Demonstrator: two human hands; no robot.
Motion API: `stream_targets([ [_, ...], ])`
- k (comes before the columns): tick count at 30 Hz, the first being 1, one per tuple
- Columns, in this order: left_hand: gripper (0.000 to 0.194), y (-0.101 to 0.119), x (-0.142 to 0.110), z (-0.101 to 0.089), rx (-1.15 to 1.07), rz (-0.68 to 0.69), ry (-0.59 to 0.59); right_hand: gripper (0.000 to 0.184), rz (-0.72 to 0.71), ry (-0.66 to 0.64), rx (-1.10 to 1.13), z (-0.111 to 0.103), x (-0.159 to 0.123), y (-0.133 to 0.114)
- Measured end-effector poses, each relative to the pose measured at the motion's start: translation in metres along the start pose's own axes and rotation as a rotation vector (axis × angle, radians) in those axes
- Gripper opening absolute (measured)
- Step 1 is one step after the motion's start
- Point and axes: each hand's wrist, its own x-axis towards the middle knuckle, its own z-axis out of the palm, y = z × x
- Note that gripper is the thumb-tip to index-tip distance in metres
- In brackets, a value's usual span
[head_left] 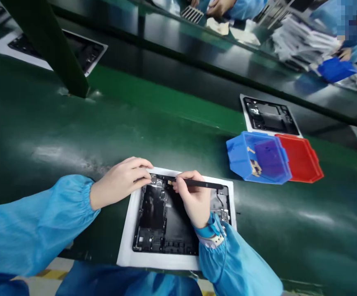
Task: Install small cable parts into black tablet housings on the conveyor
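Beyond left hand [123, 180] at casing's [178, 224] edge, bench [113, 119] stretches.

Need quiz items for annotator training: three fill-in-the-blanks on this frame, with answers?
1. The black tool is in the person's ____ hand.
2. The sheet under the black casing is colored ____.
3. Small tan pieces lie in the ____-colored bin, beside the red bin.

Missing words: right; white; blue.
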Motion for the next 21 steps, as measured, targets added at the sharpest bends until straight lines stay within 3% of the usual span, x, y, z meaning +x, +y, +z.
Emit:
stream_targets([
  [6, 0.015, -0.0004, -0.0006, -0.0012, -0.046, 0.007, -0.106, 0.017, 0.114, -0.016, -0.062, 0.004, 0.0031, 0.0011],
  [21, 0.016, -0.0017, -0.0014, -0.002, -0.038, 0.008, -0.137, 0.017, 0.132, -0.003, -0.123, 0.0047, 0.0035, 0.0019],
])
